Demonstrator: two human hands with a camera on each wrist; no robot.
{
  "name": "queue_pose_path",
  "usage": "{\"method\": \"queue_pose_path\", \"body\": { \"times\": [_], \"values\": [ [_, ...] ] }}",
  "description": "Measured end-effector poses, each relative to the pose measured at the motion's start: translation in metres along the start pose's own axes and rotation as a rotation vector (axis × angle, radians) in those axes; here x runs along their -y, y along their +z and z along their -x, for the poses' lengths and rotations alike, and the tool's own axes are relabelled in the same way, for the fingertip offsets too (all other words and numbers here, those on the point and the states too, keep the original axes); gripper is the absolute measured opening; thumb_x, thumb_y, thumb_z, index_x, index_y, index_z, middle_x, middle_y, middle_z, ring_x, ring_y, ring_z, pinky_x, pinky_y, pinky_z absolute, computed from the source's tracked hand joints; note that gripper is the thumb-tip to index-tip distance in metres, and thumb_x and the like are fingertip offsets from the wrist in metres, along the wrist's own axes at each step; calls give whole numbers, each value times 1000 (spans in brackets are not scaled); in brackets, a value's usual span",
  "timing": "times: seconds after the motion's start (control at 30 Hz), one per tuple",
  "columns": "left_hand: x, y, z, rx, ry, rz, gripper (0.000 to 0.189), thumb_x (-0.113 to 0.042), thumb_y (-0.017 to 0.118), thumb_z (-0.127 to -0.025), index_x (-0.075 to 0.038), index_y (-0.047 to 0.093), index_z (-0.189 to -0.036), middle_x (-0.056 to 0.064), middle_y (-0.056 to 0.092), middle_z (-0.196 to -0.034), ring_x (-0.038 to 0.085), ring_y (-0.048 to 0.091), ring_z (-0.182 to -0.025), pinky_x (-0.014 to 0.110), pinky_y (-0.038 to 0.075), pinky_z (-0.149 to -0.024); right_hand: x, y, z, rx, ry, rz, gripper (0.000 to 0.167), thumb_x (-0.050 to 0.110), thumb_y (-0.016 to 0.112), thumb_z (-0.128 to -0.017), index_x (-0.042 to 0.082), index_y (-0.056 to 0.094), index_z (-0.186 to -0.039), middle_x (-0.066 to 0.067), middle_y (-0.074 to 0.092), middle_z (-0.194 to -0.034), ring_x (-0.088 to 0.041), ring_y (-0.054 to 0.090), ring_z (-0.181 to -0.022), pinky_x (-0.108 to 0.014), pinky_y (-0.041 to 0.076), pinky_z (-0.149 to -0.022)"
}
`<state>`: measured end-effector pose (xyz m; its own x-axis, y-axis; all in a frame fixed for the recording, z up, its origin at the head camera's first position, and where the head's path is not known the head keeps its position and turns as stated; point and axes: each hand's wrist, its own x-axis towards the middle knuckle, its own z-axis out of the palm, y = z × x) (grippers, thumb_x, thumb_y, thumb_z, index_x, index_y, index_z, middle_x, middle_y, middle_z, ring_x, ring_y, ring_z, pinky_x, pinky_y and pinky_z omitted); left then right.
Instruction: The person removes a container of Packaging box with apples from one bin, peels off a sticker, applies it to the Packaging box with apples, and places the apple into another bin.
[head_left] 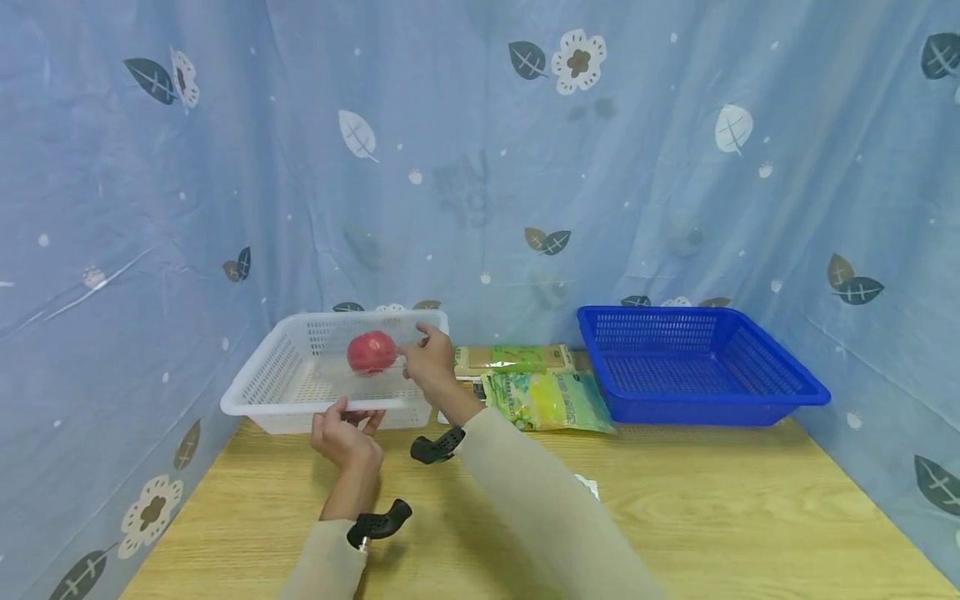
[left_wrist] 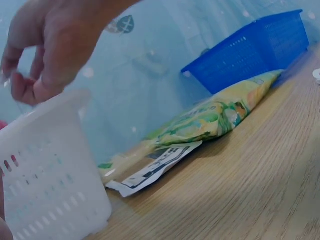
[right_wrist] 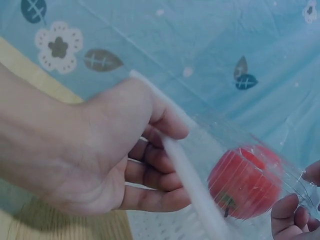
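Note:
A red apple, in a clear plastic bag, is over the inside of a white plastic basket at the left of the table. My right hand pinches the bag's end beside the apple, above the basket's right part. With its thumb at the rim and the other fingers bent beneath, my left hand grips the front edge of the basket. Only some fingertips of the right hand show in the right wrist view. Whether the apple touches the basket floor I cannot tell.
Right of the white basket lie a green-and-yellow packet and a long brown-and-green package. A blue basket stands at the back right. A small white scrap is partly hidden by the right sleeve. Patterned curtains hang behind.

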<state>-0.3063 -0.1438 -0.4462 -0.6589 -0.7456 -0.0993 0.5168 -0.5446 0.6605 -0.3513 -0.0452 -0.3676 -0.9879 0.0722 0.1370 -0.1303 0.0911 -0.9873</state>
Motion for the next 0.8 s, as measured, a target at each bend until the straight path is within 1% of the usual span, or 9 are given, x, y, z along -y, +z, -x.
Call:
{"method": "queue_pose_path", "body": {
  "times": [0.1, 0.17, 0.23, 0.3, 0.37, 0.47, 0.6, 0.7, 0.8],
  "values": [
    [-1, -1, 0, -4, -3, -6, 12, -4, 52, -95, -2, 51, -83, 3, 52, -57, 13, 55, -48, 33, 58, -44, 7, -4, 2, 19, -9, -22, 57, 5, 68, -90, 6, 52, -145, -6, 53, -102, -11, 52, -55, -32, 57, -55],
    [-1, -1, 0, -6, -6, -2, 16, -3, 53, -95, -3, 49, -79, 4, 52, -57, 14, 55, -47, 33, 57, -44, 11, -7, 3, 24, -9, -31, 57, 5, 68, -90, 5, 53, -145, -7, 54, -102, -11, 53, -55, -26, 53, -52],
    [-1, -2, -1, -2, -2, 5, 18, -3, 52, -95, -4, 48, -77, 5, 52, -57, 14, 55, -47, 33, 57, -44, 15, -10, 3, 33, -9, -48, 56, 6, 68, -90, 5, 54, -144, -7, 55, -102, -11, 53, -55, -28, 55, -53],
    [-2, -3, -1, -9, 3, 11, 19, -3, 52, -94, -5, 47, -76, 5, 52, -58, 14, 55, -47, 33, 57, -43, 17, -13, 3, 54, -3, -72, 56, 7, 68, -90, 6, 54, -144, -7, 54, -102, -11, 52, -54, -33, 56, -58],
    [-4, -3, -2, -12, 9, 11, 19, -3, 52, -95, -6, 48, -77, 5, 52, -58, 14, 54, -47, 33, 56, -43, 20, -16, 2, 70, 2, -96, 55, 7, 68, -90, 7, 55, -143, -7, 55, -103, -11, 51, -53, -35, 56, -60],
    [-6, -3, -1, -17, -1, 4, 21, -3, 52, -95, -6, 47, -75, 5, 51, -57, 15, 53, -46, 34, 56, -42, 22, -23, 1, 74, 12, -138, 54, 5, 68, -90, 8, 56, -142, -7, 55, -103, -11, 49, -52, -29, 53, -56],
    [-7, -2, -1, -8, -14, -2, 25, -3, 52, -96, -7, 43, -73, 4, 50, -56, 16, 54, -46, 35, 57, -43, 26, -33, -2, 57, 14, -205, 54, 2, 68, -89, 6, 57, -141, -8, 54, -100, -10, 48, -52, -21, 48, -50],
    [-4, -2, 1, -10, -11, 8, 25, -3, 53, -95, -7, 43, -73, 4, 50, -56, 16, 54, -46, 35, 57, -43, 25, -46, -3, 74, 21, -250, 53, 2, 66, -90, 4, 55, -142, -8, 54, -100, -11, 47, -52, -22, 46, -50],
    [-3, -1, 1, -13, -1, 15, 25, -3, 53, -95, -7, 42, -73, 5, 50, -57, 16, 54, -46, 34, 57, -43, 26, -60, -2, 101, 19, -293, 51, 3, 65, -92, 5, 55, -142, -9, 55, -103, -11, 44, -53, -26, 45, -53]
  ]
}}
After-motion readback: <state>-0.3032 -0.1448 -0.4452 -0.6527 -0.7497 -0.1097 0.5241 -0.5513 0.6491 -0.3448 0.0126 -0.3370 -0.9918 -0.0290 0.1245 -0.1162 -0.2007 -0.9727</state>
